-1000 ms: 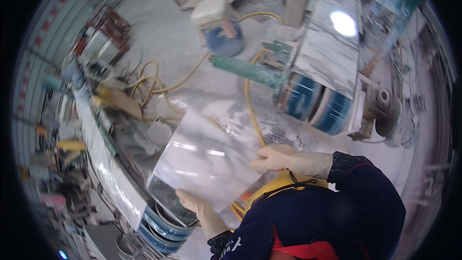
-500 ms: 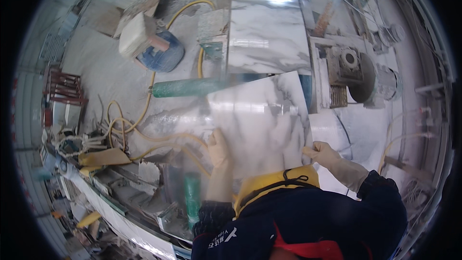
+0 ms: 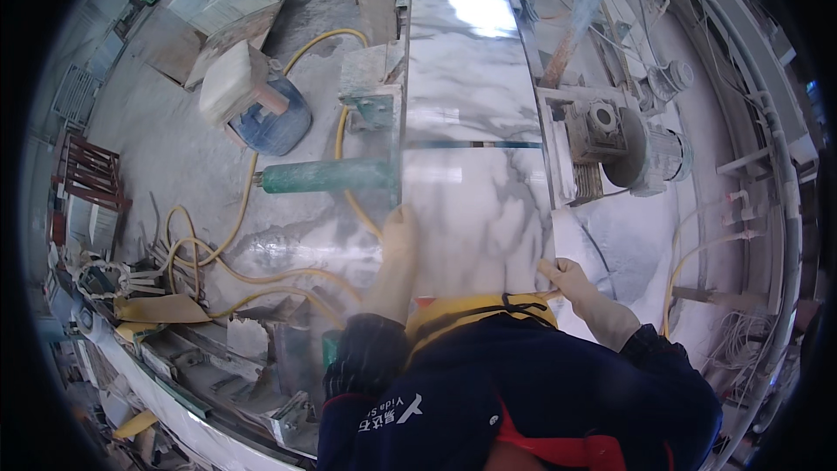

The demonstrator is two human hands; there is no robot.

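Note:
Between my hands lies a white marble-patterned tile (image 3: 471, 218) with grey veins, set square in the machine's track. My left hand (image 3: 400, 231), in a pale glove, grips its left edge. Near its lower right corner my right hand (image 3: 558, 275), gloved too, pinches the other edge. Just ahead, past a narrow dark gap, a second marbled tile (image 3: 471, 78) continues along the track under a bright light reflection. The tile's near edge meets the yellow apron (image 3: 484, 307) at my waist.
A green roller (image 3: 327, 176) sticks out left of the track. A dusty motor with a gearbox (image 3: 602, 126) stands at the right. On the floor at left are a blue barrel (image 3: 283, 122) and a looping yellow hose (image 3: 235, 209). Stone scraps (image 3: 248, 337) lie at lower left.
The tile has turned from a tilted position to lie straight in the track, its far edge now lined up with the tile ahead. Both hands have kept their hold on it.

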